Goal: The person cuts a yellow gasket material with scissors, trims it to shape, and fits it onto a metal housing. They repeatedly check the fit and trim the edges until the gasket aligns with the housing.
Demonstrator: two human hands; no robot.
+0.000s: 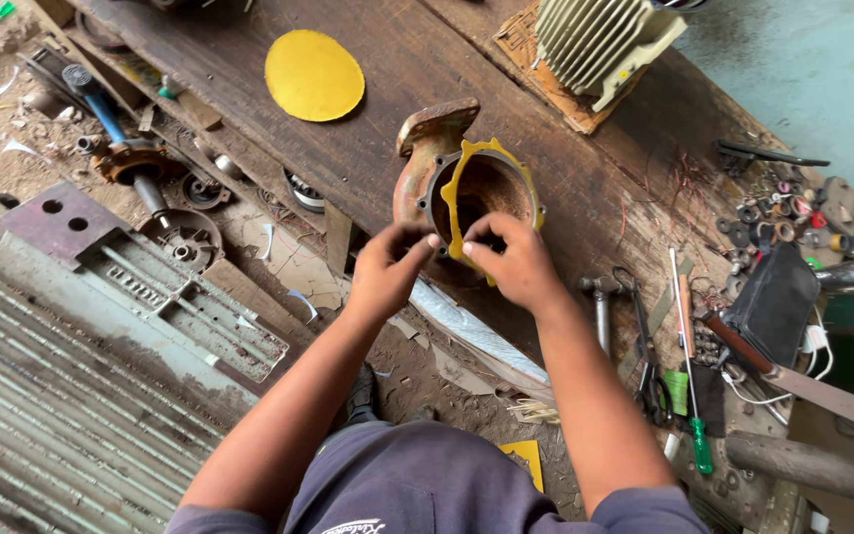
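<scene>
A rusty cast pump housing [420, 168] lies on its side on the dark wooden bench [387, 79]. A yellow ring-shaped gasket [457, 188] rests against its round opening. My left hand [389, 267] pinches the gasket's lower left edge. My right hand [516, 259] pinches the lower edge just beside it, thumb and fingers closed on the yellow material. Both hands meet at the bottom of the ring.
A yellow disc [314, 75] lies further back on the bench. A finned grey cylinder [600, 40] sits at the back right. Hammer [600, 302], scissors [649, 366], green-handled screwdriver [692, 396] and small parts lie at the right. Metal scrap and a grinder [121, 148] are on the floor at left.
</scene>
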